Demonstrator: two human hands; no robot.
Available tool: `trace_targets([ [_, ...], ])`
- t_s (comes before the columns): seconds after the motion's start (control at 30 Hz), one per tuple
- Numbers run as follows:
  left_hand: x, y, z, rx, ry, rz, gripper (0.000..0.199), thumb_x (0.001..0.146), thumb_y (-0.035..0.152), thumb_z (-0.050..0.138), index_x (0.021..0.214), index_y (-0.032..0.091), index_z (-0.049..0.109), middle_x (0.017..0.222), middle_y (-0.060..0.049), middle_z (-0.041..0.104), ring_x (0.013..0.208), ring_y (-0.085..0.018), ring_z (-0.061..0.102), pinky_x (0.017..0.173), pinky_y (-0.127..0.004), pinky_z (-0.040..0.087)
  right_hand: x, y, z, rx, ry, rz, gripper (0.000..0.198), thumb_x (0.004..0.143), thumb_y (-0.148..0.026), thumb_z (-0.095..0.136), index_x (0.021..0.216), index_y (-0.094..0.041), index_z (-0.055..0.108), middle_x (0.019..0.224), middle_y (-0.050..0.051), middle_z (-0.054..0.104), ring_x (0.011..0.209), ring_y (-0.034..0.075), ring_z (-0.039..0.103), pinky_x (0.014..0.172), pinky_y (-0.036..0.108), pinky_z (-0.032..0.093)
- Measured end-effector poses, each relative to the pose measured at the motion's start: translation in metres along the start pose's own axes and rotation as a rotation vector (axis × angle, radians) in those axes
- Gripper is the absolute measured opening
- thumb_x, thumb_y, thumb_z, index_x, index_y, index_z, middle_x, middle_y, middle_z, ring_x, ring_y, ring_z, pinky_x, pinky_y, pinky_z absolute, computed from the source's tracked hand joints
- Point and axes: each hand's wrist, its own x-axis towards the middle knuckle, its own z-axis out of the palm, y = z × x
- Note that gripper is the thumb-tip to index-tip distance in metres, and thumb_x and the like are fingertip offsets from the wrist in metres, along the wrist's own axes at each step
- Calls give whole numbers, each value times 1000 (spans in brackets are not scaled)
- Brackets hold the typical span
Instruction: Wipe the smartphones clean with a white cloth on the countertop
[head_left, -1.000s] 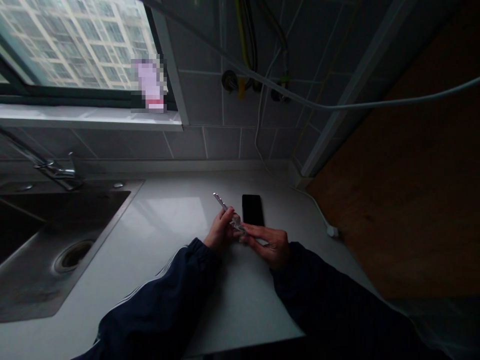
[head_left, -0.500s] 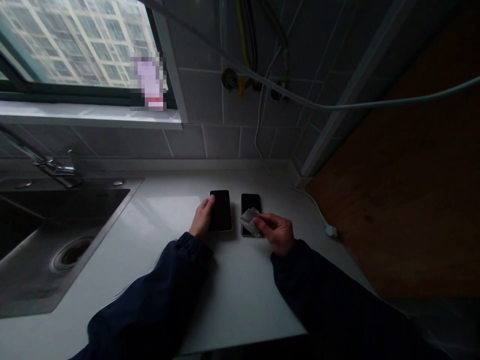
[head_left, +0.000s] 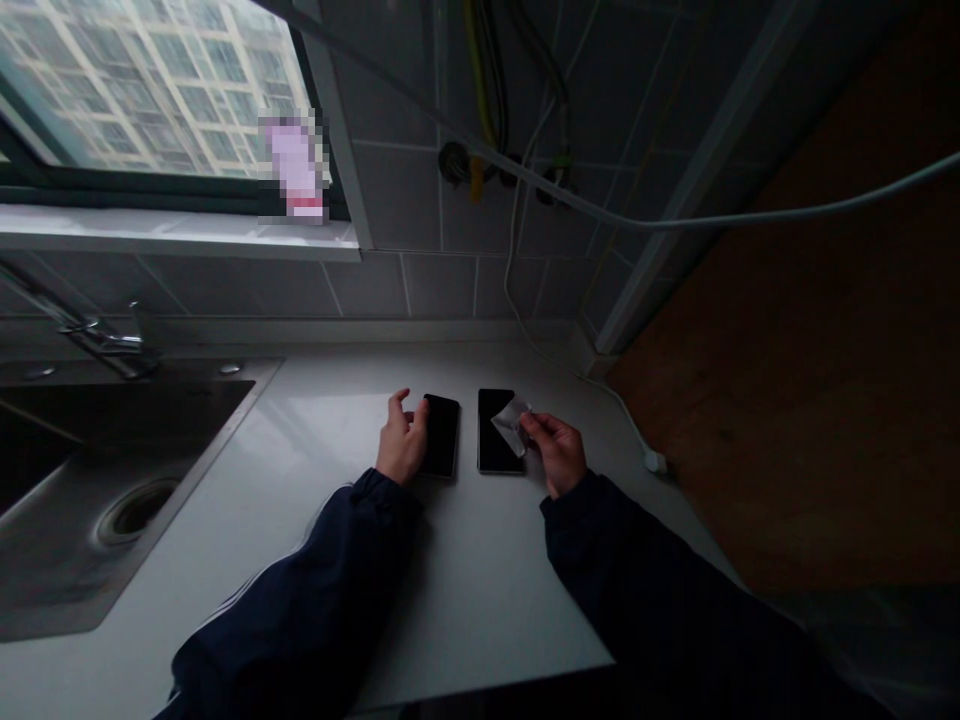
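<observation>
Two black-screened phones lie screen up on the white counter point(head_left: 450, 590). My left hand point(head_left: 402, 440) is at the left edge of the left phone point(head_left: 442, 437); its thumb overlaps that edge, and its index finger is lifted away with the fingers apart. In a pinch of thumb and fingers, my right hand point(head_left: 556, 450) holds a thin, pale, crumpled sheet point(head_left: 512, 423). That sheet hangs over the right phone point(head_left: 495, 440) and hides part of its screen; whether it touches the glass I cannot tell.
A steel sink point(head_left: 225, 420) with a faucet point(head_left: 116, 340) is on the left. Behind the counter rises a tiled wall with cables. A white cable ends in a plug point(head_left: 655, 462) at the right edge, beside a brown wooden panel point(head_left: 810, 400).
The left phone has come down and slightly nearer to me, and my left fingers have spread from it. My right hand has turned the pale sheet slightly rightward.
</observation>
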Motion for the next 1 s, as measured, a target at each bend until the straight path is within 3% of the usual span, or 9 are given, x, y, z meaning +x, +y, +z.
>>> trace_targets([
  [0.1, -3, 8, -2, 124, 34, 50, 54, 90, 50, 62, 137, 23, 54, 95, -11, 72, 82, -26, 67, 85, -40, 48, 1, -1, 0, 20, 8, 23, 40, 62, -53, 89, 72, -17, 76, 69, 2, 72, 62, 14, 62, 63, 27, 49],
  [0.23, -7, 12, -1, 94, 27, 106, 64, 81, 47, 74, 137, 23, 54, 107, -14, 71, 85, -27, 68, 93, -44, 47, 2, -3, 1, 55, 22, 64, 43, 60, -54, 89, 71, -17, 73, 67, 1, 70, 60, 14, 61, 59, 27, 49],
  [0.37, -11, 4, 4, 276, -59, 313, 89, 71, 40, 81, 147, 18, 42, 130, -19, 59, 122, -34, 59, 107, -49, 43, 1, -4, 2, 73, 21, 95, 43, 58, -54, 89, 73, -17, 73, 70, 2, 71, 63, 15, 63, 59, 27, 49],
  [0.43, -13, -2, 6, 385, -108, 388, 96, 71, 38, 79, 153, 18, 33, 137, -19, 51, 130, -35, 52, 111, -51, 41, 1, -5, 2, 77, 25, 100, 43, 58, -53, 90, 73, -17, 73, 70, 2, 72, 62, 15, 63, 58, 27, 49],
  [0.53, -17, -7, 7, 504, -154, 418, 96, 72, 36, 77, 155, 22, 31, 139, -18, 46, 130, -36, 51, 111, -52, 41, 1, -4, 2, 82, 33, 104, 41, 59, -52, 90, 72, -17, 74, 70, 2, 72, 63, 15, 63, 58, 27, 48],
  [0.73, -21, -5, 9, 623, -126, 401, 90, 76, 37, 72, 155, 19, 34, 137, -20, 47, 126, -38, 51, 107, -54, 43, 3, -4, 0, 104, 70, 104, 42, 56, -52, 91, 73, -18, 74, 72, 2, 73, 66, 16, 65, 63, 28, 49],
  [1.0, -26, 1, 11, 764, -113, 371, 81, 82, 39, 67, 155, 18, 39, 135, -24, 49, 119, -42, 52, 97, -55, 46, 5, -7, 0, 132, 111, 129, 43, 52, -51, 94, 72, -18, 73, 69, 1, 71, 63, 14, 62, 54, 25, 45],
])
